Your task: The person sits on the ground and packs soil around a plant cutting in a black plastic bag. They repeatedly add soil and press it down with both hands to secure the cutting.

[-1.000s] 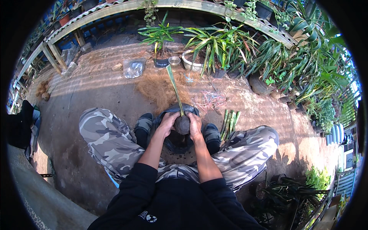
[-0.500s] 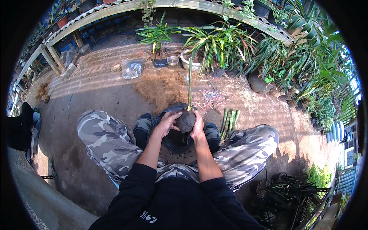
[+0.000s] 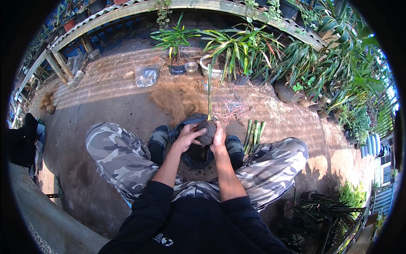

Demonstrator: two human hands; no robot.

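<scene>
Between my two hands is a dark ball of soil point(image 3: 207, 132) with a green plant cutting point(image 3: 209, 91) standing upright out of its far side. My left hand point(image 3: 188, 137) cups the ball from the left, thumb and fingers pressed to it. From the right, my right hand point(image 3: 218, 136) is wrapped round its other side. Just below them a black plastic basin or bag point(image 3: 177, 129) with dark soil sits between my feet; its inside is partly hidden by my hands. Several cut green stems point(image 3: 255, 132) lie by my right foot.
Beyond the black container lies a heap of brown coconut fibre point(image 3: 177, 98), with tangled pink and blue string point(image 3: 231, 109) to its right. A clear plastic bag point(image 3: 147, 76), a clear cup point(image 3: 191, 67) and potted plants point(image 3: 175, 70) stand farther back. A low wooden bench point(image 3: 186, 5) borders the far side.
The soil ball has turned slightly in my hands, and my left fingers and thumb have shifted over it. The cutting stays upright. The surroundings look the same.
</scene>
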